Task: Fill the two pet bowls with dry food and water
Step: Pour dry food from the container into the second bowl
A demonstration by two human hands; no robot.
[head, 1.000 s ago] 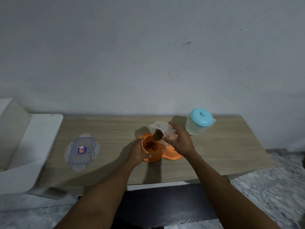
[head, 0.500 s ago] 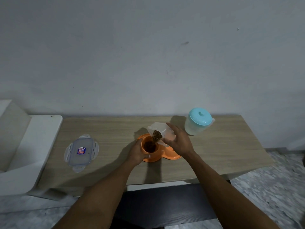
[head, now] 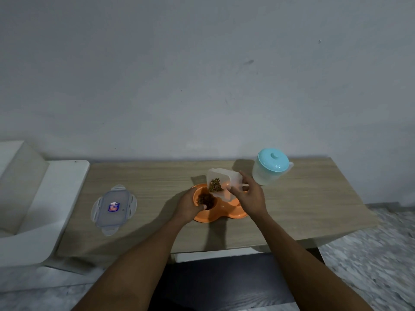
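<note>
An orange double pet bowl [head: 215,215] sits mid-table. Its left bowl holds a heap of brown dry food [head: 205,200]; its right bowl is mostly hidden behind my right hand. My left hand [head: 188,206] grips the left rim of the orange double pet bowl, thumb over the edge. My right hand [head: 248,198] holds a clear plastic food container [head: 221,181] tilted over the left bowl, with kibble [head: 215,185] lying at its lowered mouth. A translucent water jug with a teal lid [head: 270,169] stands upright behind and to the right of the bowl.
The container's clear snap lid [head: 114,208] lies flat on the wooden table [head: 303,203] at the left. A white seat-like piece of furniture [head: 33,198] adjoins the table's left end. A grey wall runs behind; marbled floor [head: 370,254] lies to the right.
More kibble has dropped from the tilted container into the left bowl. Both hands kept their grips and hardly moved.
</note>
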